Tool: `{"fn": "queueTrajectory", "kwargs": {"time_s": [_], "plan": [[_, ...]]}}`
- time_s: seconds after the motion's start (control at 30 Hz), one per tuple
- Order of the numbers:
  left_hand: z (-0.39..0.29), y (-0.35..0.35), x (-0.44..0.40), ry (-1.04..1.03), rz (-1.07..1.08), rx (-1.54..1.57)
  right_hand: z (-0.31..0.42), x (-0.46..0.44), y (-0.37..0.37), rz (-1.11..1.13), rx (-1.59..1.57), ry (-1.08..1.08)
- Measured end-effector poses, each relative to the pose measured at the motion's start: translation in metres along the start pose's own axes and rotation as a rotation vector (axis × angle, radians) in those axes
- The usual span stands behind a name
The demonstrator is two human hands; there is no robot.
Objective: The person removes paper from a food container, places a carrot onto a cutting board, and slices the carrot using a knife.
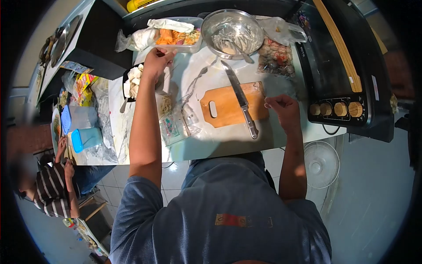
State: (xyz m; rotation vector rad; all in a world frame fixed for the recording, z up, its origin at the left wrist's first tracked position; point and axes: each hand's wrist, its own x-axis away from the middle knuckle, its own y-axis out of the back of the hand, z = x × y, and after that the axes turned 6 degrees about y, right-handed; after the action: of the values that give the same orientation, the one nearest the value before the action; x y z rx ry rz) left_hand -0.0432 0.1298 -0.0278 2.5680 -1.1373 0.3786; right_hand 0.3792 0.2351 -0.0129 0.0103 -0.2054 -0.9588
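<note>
Left hand (pixel 159 64): fingers curled at the near side of the clear plastic food container (pixel 193 48), upper left of frame; contact unclear. Right hand (pixel 283 108): thumb and fingertips drawn together, just right of the wooden cutting board (pixel 224 103); too small to tell if anything's pinched. Kitchen knife (pixel 238 93) lies across the board, handle past its near edge. Container's likely light, walls flexy, shredded filling (pixel 179 38) soft and loose: grab opposite rims, keep level. Knife's stiff, handle only. Metal mixing bowl (pixel 214 49) sits right of container.

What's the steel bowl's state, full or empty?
Mostly empty: the steel bowl shows only pale residue smeared inside, with a metal utensil resting in it.
</note>
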Motion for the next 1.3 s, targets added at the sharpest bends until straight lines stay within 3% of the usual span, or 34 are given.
{"fn": "queueTrajectory", "kwargs": {"time_s": [0.07,0.1,0.2,0.33,0.4,0.5,0.53,0.6,0.63,0.73,0.87,1.07,1.13,1.2,1.27,1.3], "plan": [[-0.007,0.009,0.025,-0.149,-0.049,-0.112,0.004,0.0,-0.011,-0.018,0.042,-0.027],[-0.002,0.012,0.033,-0.224,0.003,-0.023,0.007,-0.001,-0.019,-0.058,0.043,-0.027],[-0.018,0.012,0.067,-0.146,-0.112,-0.11,-0.002,-0.003,-0.039,-0.097,0.009,0.035],[-0.008,0.022,0.049,-0.154,-0.043,-0.146,-0.017,-0.001,-0.053,-0.063,0.024,0.085],[-0.008,0.027,0.027,-0.213,-0.057,-0.289,-0.021,0.005,-0.058,-0.074,0.023,0.098],[-0.033,0.03,-0.006,-0.307,-0.219,-0.74,-0.022,0.021,-0.062,-0.106,0.062,0.1],[-0.03,0.036,-0.023,-0.314,-0.218,-0.735,-0.022,0.027,-0.061,-0.123,0.096,0.09],[-0.02,0.044,-0.048,-0.667,-0.304,-1.045,-0.023,0.039,-0.055,-0.119,0.185,0.075],[-0.038,0.046,-0.042,-0.35,-0.085,-1.175,-0.024,0.044,-0.051,-0.112,0.269,0.056],[-0.043,0.044,-0.041,-0.214,0.062,-1.064,-0.031,0.057,-0.036,-0.146,0.313,0.028],[-0.022,0.043,-0.029,-0.366,0.03,-1.069,-0.041,0.061,-0.013,-0.142,0.3,0.0],[-0.026,0.032,0.014,-0.3,0.02,-0.962,-0.048,0.045,-0.001,-0.099,0.293,-0.01],[-0.035,0.03,0.016,0.002,-0.035,-0.543,-0.048,0.039,-0.008,-0.092,0.386,-0.002],[-0.035,0.034,0.005,-0.042,-0.071,-0.7,-0.039,0.036,-0.02,-0.061,0.515,-0.002],[-0.02,0.034,-0.013,-0.304,-0.106,-1.151,-0.027,0.036,-0.033,-0.014,0.711,0.005],[-0.022,0.029,-0.018,-0.163,-0.03,-1.115,-0.022,0.036,-0.037,0.021,0.787,0.019]]}}
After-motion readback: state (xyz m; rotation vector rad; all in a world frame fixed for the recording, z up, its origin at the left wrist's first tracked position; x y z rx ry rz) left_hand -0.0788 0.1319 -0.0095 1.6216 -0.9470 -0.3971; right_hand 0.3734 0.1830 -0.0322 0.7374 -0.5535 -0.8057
